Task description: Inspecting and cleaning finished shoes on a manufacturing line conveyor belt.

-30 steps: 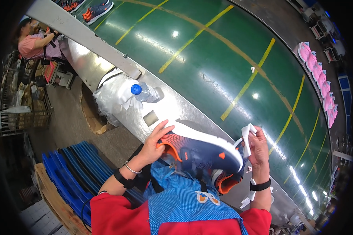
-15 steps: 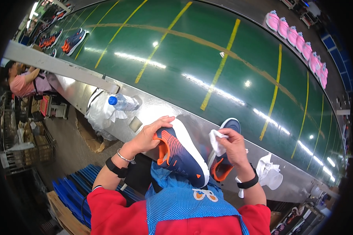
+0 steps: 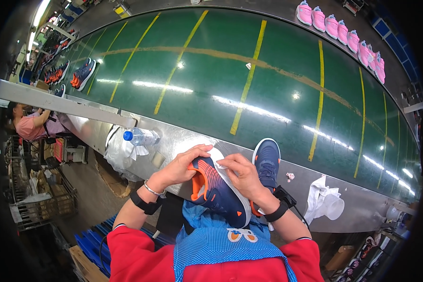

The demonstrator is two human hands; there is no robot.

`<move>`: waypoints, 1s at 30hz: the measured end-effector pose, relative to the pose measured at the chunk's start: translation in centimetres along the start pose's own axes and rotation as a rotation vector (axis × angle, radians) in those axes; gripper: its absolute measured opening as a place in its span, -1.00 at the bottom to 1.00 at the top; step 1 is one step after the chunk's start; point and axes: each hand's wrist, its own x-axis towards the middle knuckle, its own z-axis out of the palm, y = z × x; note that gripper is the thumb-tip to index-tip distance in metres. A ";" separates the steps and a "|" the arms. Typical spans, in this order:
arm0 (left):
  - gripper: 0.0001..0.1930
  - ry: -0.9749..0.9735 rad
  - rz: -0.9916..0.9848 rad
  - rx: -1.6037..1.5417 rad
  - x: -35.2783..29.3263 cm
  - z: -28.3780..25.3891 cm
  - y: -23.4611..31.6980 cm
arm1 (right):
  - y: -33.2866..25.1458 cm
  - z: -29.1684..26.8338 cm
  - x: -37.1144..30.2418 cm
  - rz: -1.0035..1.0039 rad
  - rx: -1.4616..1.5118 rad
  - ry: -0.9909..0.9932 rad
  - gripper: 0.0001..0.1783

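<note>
A navy running shoe (image 3: 219, 199) with orange lining and a white sole is tipped on its side in front of me. My left hand (image 3: 181, 165) is closed round its heel end, thumb near the collar. My right hand (image 3: 243, 176) pinches a white cloth (image 3: 219, 165) against the sole's sidewall, near the heel; most of the cloth is hidden by the fingers. The matching shoe (image 3: 267, 164) stands upright just beyond my right wrist, its collar partly covered by my forearm.
A green conveyor belt (image 3: 197, 108) runs beyond the metal ledge (image 3: 188, 141). On the ledge are a bottle with a blue cap (image 3: 143, 137), a plastic bag (image 3: 120, 152) and crumpled white cloth (image 3: 322, 199). Pink shoes (image 3: 331, 26) line the far side. A person (image 3: 33, 124) sits at left.
My right hand has moved left with the white cloth, from above the second shoe to the held shoe's sole. My left hand keeps its hold. The view has shifted slightly.
</note>
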 end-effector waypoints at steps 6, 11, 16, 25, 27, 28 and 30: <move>-0.50 -0.032 0.015 0.049 -0.1 0.0 0.0 | 0.3 -0.3 -1.0 -0.126 -0.084 -0.031 -0.73; -0.50 -0.010 -0.004 0.018 -0.2 -0.2 -0.1 | -0.1 0.0 -1.8 -0.131 -0.047 -0.020 -0.74; -0.50 -0.025 0.005 0.034 -0.2 -0.3 0.3 | 0.2 0.5 -0.6 -0.160 -0.074 0.103 -0.78; -0.50 -0.014 0.025 0.019 -0.5 -0.4 0.3 | -0.3 0.6 -0.3 -0.232 -0.161 0.063 -0.78; -0.50 -0.031 0.035 0.049 -0.6 -0.4 0.3 | -0.3 0.6 -0.1 -0.188 -0.188 0.022 -0.73; -0.50 -0.026 0.027 0.043 -0.7 -0.5 0.3 | -0.4 0.6 0.0 -0.251 -0.175 0.039 -0.73; -0.50 -0.020 0.025 0.060 -0.9 -0.6 0.5 | -0.8 0.6 -0.5 -0.317 -0.123 0.070 -0.73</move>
